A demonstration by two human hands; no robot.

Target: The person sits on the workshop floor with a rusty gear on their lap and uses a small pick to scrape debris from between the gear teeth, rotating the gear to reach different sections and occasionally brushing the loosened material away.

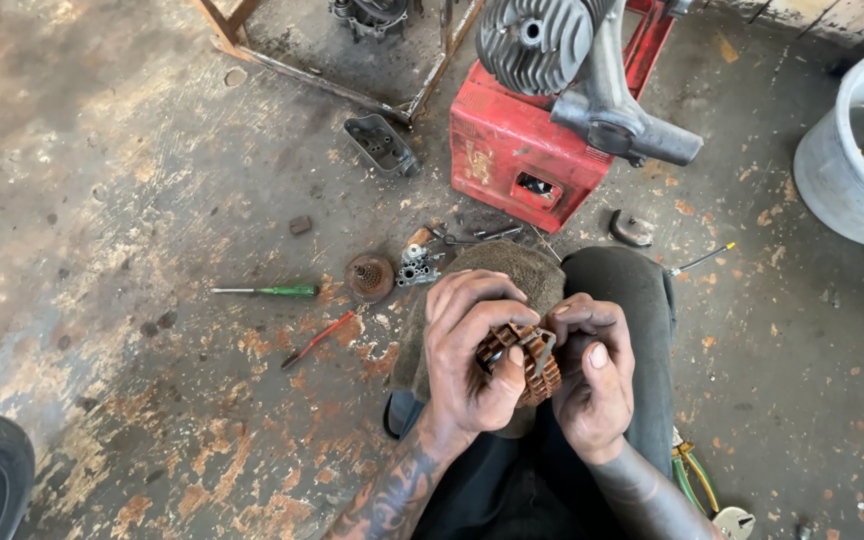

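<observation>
Both hands wrapped round a small rusty brown ribbed part [530, 362], held over the lap just above a grubby brown rag [512, 270] on the knee. Left hand [472, 350] curled over top and front, thumb pressed on the ribs; right hand [592, 375] gripping the other end, fingers folded in. Scattered on the stained concrete floor [102, 200] close by: green-handled screwdriver [267, 291], red-handled tool [317, 338], rusty round mesh piece [369, 277], small metal carburettor bits [417, 268]. Further up, red engine housing [522, 150] with a finned grey cylinder [537, 35] on top. Pale bucket [847, 170] far right, well apart.
</observation>
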